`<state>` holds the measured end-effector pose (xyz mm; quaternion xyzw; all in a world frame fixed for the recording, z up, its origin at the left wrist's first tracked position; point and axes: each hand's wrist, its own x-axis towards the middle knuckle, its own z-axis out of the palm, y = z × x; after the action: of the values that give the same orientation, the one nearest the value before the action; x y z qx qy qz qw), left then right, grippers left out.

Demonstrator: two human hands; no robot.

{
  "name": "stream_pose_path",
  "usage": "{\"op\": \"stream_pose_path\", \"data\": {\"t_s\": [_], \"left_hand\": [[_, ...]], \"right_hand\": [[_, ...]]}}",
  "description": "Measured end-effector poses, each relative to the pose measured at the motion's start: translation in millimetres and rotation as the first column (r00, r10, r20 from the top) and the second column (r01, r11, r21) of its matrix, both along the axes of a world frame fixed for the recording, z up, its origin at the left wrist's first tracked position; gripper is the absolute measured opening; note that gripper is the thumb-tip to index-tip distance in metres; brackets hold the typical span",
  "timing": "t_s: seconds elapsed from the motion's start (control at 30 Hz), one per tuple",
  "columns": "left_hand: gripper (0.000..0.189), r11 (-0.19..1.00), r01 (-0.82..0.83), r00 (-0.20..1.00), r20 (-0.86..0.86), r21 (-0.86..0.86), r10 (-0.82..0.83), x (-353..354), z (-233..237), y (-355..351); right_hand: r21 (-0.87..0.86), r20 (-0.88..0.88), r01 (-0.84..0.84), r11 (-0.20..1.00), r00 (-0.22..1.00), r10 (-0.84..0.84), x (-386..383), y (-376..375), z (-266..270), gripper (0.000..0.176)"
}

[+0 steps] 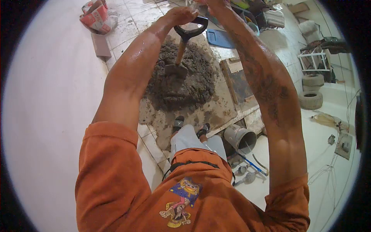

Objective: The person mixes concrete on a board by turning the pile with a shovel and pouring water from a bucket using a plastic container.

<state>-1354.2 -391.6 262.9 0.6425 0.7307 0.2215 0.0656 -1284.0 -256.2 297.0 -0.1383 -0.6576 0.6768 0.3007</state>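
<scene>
1. Far-left end of the floor: a crumpled red-and-white cement bag (96, 17), w/ a flat brown slab (101, 44) just beside it on the near side.
2. L hand (179, 15) is out in front, arm wet and stretched. The fingers are curled shut round the left end of the black D-grip, so it's a firm hold on the shovel (180, 50).
3. The shovel itself has a wooden shaft tilted slightly off upright. Its blade is down in the mortar pile (195, 87), touching it near the top.
4. The pile is dark grey and wet-looking, sitting mid-floor on the tiles, w/ smears spreading toward the near side.
5. Just below the pile are two feet in sandals (178, 123), standing at the edge of the smear, approx. side by side.
6. R hand (214, 3) is up at the top edge of the frame, just above the D-grip. It's mostly cut off, so can't tell if it's closed or loose.
7. Right of the pile, at the far side, lies a flat blue tray (220, 38). A dark board (236, 83) lies alongside the pile's right edge.
8. Nearer, by the right forearm, a grey bucket (240, 138) lies tipped on its side w/ the mouth facing the camera. Blue hose (251, 164) and fittings sit just below it.
9. Far-right edge of the floor: two tyres (311, 99) close together, w/ a white rack (315, 62) beyond them.
</scene>
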Motion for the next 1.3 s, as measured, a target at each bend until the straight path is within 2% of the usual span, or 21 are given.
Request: {"op": "stream_pose_path", "data": {"t_s": [0.03,0.13,0.2,0.27,0.37,0.43,0.5,0.53,0.63,0.73,0.8,0.83,0.9,0.93,0.97,1.03,1.07,1.1,1.17,1.23,1.3], "left_hand": [[0.031,0.999,0.041,0.995,-0.096,0.012,-0.040,0.1,0.6,-0.1],[0.022,0.989,0.142,0.879,-0.464,0.040,-0.107,-9.5,-17.4,11.1],[0.021,0.986,0.123,0.927,-0.368,0.117,-0.072,-5.7,-13.5,7.2],[0.021,0.975,0.131,0.908,-0.417,0.178,-0.046,-4.1,-14.1,6.9],[0.024,0.951,0.201,0.735,-0.677,0.237,0.013,-28.7,-58.9,27.6],[0.023,0.975,0.125,0.876,-0.481,0.186,-0.020,-24.8,-50.9,20.3],[0.023,0.994,0.006,0.996,-0.092,0.107,0.004,-16.7,-34.9,11.2],[0.023,0.996,-0.052,0.996,0.083,0.069,0.046,-13.6,-28.7,6.4],[0.022,0.994,-0.104,0.927,0.365,0.021,0.089,-14.0,-27.5,-6.9],[0.022,0.992,-0.124,0.881,0.456,-0.037,0.127,-14.3,-30.7,-20.9],[0.021,0.986,0.040,0.996,0.073,0.160,-0.052,-27.5,-40.5,-27.0],[0.021,0.964,0.141,0.984,-0.136,0.225,-0.112,-33.4,-47.0,-30.3],[0.017,0.964,0.012,0.994,-0.111,0.267,0.018,-45.6,-70.0,-22.9],[0.017,0.960,0.026,0.970,-0.240,0.279,0.044,-51.8,-79.6,-20.8],[0.016,0.955,0.037,0.928,-0.365,0.294,0.076,-54.3,-82.6,-21.3],[0.016,0.953,0.199,0.596,-0.801,0.227,0.066,-48.9,-69.6,-32.9],[0.015,0.940,0.145,0.899,-0.438,0.310,0.007,-42.5,-63.1,-40.4],[0.014,0.930,0.055,0.997,0.023,0.363,-0.068,-33.8,-58.1,-47.3],[0.013,0.941,-0.085,0.817,0.563,0.329,-0.123,-15.1,-47.1,-58.2],[0.011,0.962,-0.141,0.692,0.718,0.234,-0.073,-3.1,-40.2,-63.7],[0.019,0.981,-0.090,0.844,0.536,0.173,-0.017,-12.6,-57.3,-59.1]], "right_hand": [[-0.026,0.008,-0.028,0.999,1.000,0.028,-3.6,9.2,-6.2,0.036],[0.179,-0.015,0.057,0.982,0.998,-0.056,-15.7,12.4,-14.7,0.034],[0.194,-0.015,0.056,0.979,0.998,-0.054,-22.7,16.1,-18.6,0.034],[0.221,-0.014,0.062,0.973,0.998,-0.061,-25.3,17.5,-21.4,0.037],[0.252,-0.028,0.061,0.966,0.998,-0.055,-25.5,13.2,-20.9,0.041],[0.272,-0.052,0.052,0.961,0.998,-0.039,-25.3,9.2,-21.6,0.045],[0.286,-0.086,0.034,0.958,0.996,-0.010,-24.8,5.3,-22.4,0.048],[0.291,-0.109,0.019,0.957,0.994,0.014,-24.9,3.0,-23.5,0.050],[0.296,-0.201,-0.046,0.954,0.973,0.109,-27.2,-6.7,-28.9,0.057],[0.274,-0.327,-0.154,0.949,0.913,0.243,-37.7,-12.4,-41.8,0.063],[0.224,-0.433,-0.288,0.931,0.827,0.360,-45.3,-14.6,-60.0,0.068],[0.112,-0.474,-0.389,0.914,0.788,0.394,-50.9,-17.6,-71.8,0.067],[-0.065,-0.510,-0.510,0.858,0.756,0.410,-56.6,-32.0,-75.2,0.067],[-0.137,-0.502,-0.526,0.839,0.767,0.399,-53.0,-42.3,-69.0,0.068],[-0.201,-0.499,-0.541,0.817,0.774,0.390,-49.4,-51.7,-62.8,0.068],[-0.302,-0.506,-0.569,0.765,0.775,0.377,-46.2,-66.6,-58.3,0.070],[-0.345,-0.512,-0.578,0.739,0.776,0.368,-43.9,-74.1,-56.4,0.070],[-0.379,-0.516,-0.584,0.718,0.777,0.360,-41.4,-80.1,-56.2,0.071],[-0.422,-0.530,-0.600,0.680,0.772,0.351,-36.8,-89.2,-53.8,0.073],[-0.441,-0.548,-0.618,0.651,0.760,0.350,-32.3,-94.9,-52.5,0.074],[-0.467,-0.551,-0.618,0.633,0.763,0.338,-25.0,-104.7,-44.8,0.075]]}}
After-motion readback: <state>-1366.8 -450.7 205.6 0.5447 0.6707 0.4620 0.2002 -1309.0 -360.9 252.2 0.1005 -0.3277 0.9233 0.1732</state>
